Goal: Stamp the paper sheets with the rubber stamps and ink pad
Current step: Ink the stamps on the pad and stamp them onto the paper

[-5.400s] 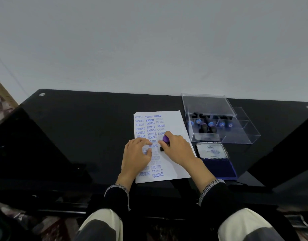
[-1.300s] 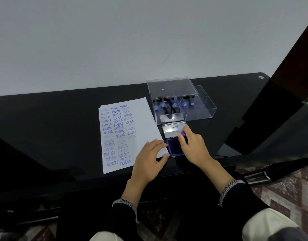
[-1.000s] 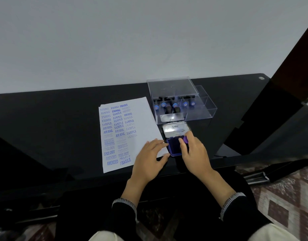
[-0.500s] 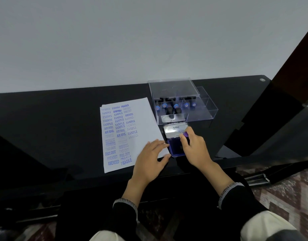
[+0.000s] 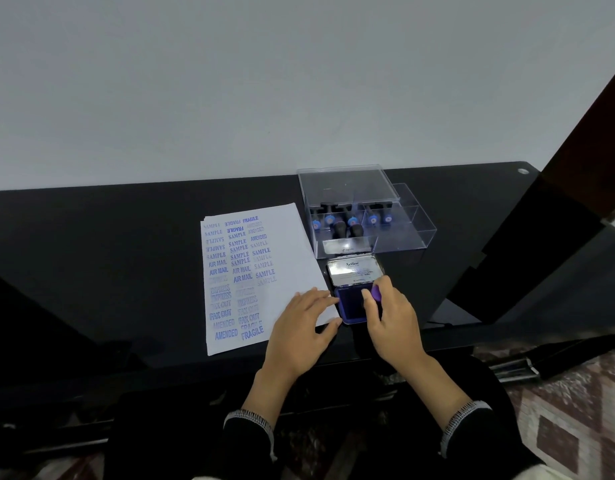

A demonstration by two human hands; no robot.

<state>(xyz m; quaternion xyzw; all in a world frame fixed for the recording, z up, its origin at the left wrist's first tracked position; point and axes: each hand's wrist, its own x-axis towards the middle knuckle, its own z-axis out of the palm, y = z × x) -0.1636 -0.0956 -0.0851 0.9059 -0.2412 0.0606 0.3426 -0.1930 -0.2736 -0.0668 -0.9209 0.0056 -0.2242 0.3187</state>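
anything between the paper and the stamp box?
Nothing: in the head view the paper and the clear stamp box are split only by a narrow strip of bare black table.

My black table is shiny. On it lie my paper sheets, full of blue words. Just beside them sits my open ink pad. Behind that stands my clear box of stamps.
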